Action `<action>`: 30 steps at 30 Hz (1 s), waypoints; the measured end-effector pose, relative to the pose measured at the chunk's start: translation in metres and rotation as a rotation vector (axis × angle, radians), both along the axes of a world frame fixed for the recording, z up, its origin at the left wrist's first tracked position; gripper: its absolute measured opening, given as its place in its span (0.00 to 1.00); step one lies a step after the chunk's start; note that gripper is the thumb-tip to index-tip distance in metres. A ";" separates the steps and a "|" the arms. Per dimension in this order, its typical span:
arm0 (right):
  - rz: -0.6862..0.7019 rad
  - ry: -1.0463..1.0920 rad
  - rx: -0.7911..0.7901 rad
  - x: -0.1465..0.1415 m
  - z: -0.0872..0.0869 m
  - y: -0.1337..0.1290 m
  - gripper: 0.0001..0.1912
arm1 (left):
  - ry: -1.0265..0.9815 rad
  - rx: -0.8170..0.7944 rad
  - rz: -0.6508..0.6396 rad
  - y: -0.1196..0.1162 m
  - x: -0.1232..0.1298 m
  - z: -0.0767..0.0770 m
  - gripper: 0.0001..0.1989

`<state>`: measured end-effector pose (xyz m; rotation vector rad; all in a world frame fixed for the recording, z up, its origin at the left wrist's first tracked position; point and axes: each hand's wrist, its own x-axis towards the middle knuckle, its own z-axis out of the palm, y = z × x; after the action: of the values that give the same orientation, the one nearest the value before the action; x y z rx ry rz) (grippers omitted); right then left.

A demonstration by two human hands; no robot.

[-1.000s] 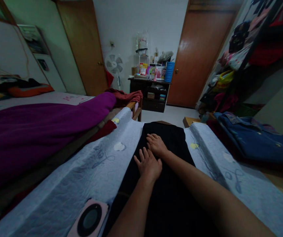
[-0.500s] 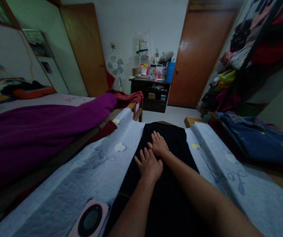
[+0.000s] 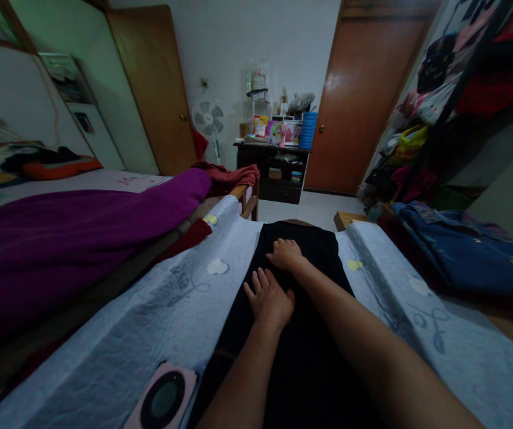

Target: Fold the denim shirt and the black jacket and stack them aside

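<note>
A long black garment (image 3: 314,339) lies spread lengthwise over the pale patterned bed cover (image 3: 207,316); I cannot tell its exact kind. My left hand (image 3: 270,298) rests flat on it near its left edge, fingers apart and nothing held. Just ahead and slightly to the right, my right hand (image 3: 286,255) lies palm down on the same black cloth, its fingers stretched out and a little bent. Beside the garment's near left edge is a pink phone (image 3: 169,396) with a round black ring on its back.
A purple blanket (image 3: 104,220) covers the bed at left. Folded denim clothing (image 3: 475,253) is stacked at right. Beyond stand a dark cabinet (image 3: 260,185) with several items, a white fan (image 3: 209,118) and a brown door (image 3: 361,107). Bags (image 3: 437,89) hang at right.
My right hand has shifted slightly on the black cloth, its fingers now more bent. The left hand has stayed almost in place.
</note>
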<state>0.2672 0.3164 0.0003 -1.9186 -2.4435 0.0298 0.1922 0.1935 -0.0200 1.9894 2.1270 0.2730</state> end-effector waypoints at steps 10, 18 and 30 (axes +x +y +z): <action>0.258 0.076 -0.012 -0.005 -0.025 0.022 0.30 | 0.003 -0.021 -0.016 0.000 0.000 0.002 0.38; 0.132 0.084 -0.011 -0.009 -0.030 0.044 0.36 | -0.008 -0.009 -0.006 -0.001 0.001 -0.002 0.38; -0.069 0.139 -0.083 -0.020 -0.029 0.069 0.38 | 0.023 -0.025 -0.031 -0.002 -0.001 0.002 0.36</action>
<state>0.2471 0.3853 -0.0290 -1.9599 -2.3202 0.2580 0.1916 0.1917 -0.0184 2.0196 2.1008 0.2184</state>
